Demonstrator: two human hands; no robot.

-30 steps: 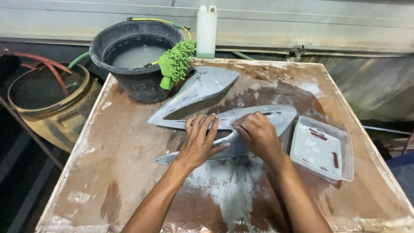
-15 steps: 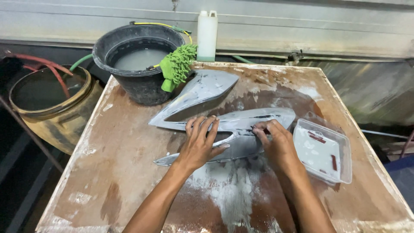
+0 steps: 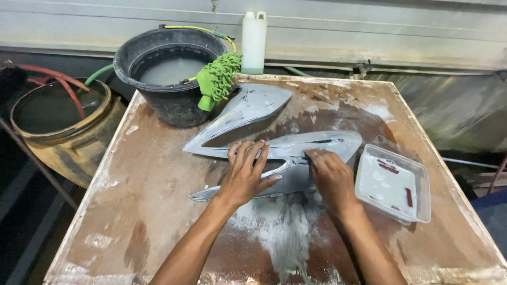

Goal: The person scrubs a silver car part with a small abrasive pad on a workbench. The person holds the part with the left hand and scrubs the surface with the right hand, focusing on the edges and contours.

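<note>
A long grey plastic panel with a pointed end lies across the middle of the wet wooden table. My left hand rests flat on its middle with the fingers spread, pressing it down. My right hand lies palm down on the panel just to the right, fingers together. Whatever may be under that palm is hidden. A second grey panel lies just behind the first, touching it. White slurry is smeared on the table below my hands.
A black bucket of cloudy water stands at the table's back left corner with a green wash mitt over its rim. A white jug stands behind. A clear shallow tray sits at the right. A brown drum stands left of the table.
My right hand has slid to the right along the front panel and then slightly back. My left hand has stayed in place on the panel.
</note>
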